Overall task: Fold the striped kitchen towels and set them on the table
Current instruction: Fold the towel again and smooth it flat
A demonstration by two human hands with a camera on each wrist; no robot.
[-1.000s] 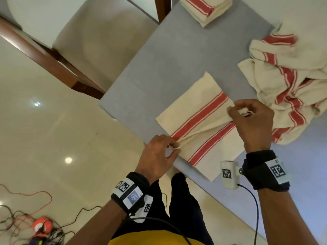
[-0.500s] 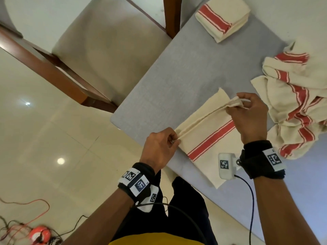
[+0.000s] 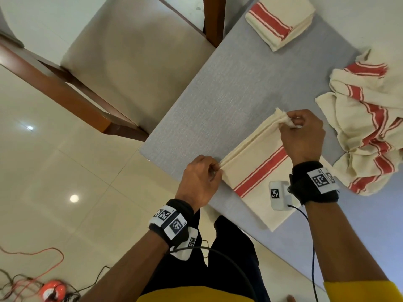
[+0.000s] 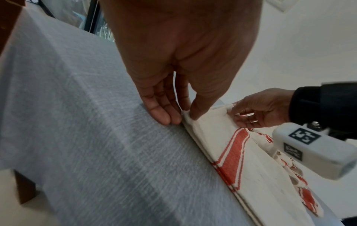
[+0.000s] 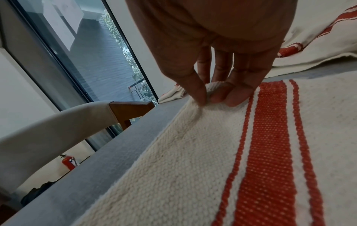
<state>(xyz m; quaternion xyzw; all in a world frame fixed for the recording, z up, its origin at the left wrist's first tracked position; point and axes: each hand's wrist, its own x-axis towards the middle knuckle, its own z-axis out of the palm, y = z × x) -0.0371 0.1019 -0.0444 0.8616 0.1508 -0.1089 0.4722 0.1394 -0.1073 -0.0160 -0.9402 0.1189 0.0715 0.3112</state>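
Head view shows the striped kitchen towel (image 3: 257, 171) lying flat near the lower centre of the frame, on the grey surface (image 3: 229, 94), with one corner hanging a little over the near edge. The left hand (image 3: 199, 179) pinches the folded edge at its lower left end, thumb against the fingers, and the right hand (image 3: 302, 136) pinches the same edge at its upper right end. I judge that both hands hold the two ends so the doubled edge stays straight and the layers lie even on each other; the fold in half seems almost laid down, and one red stripe stays on top.

In the left wrist view the fingertips (image 4: 164, 116) touch the surface just beside the cloth, so this end is already down. In the right wrist view the thumb and fingers hold a small roll of cloth slightly raised above the towel; this end may need to be lowered and pressed.

At the upper centre of the head view a folded towel (image 3: 279, 20) lies already finished, well apart. At the right of the frame a crumpled heap of striped towels (image 3: 366, 127) waits, near the right hand, probably so the next one is easy to reach. A chair (image 3: 130, 62) stands at the upper left, beside the surface.
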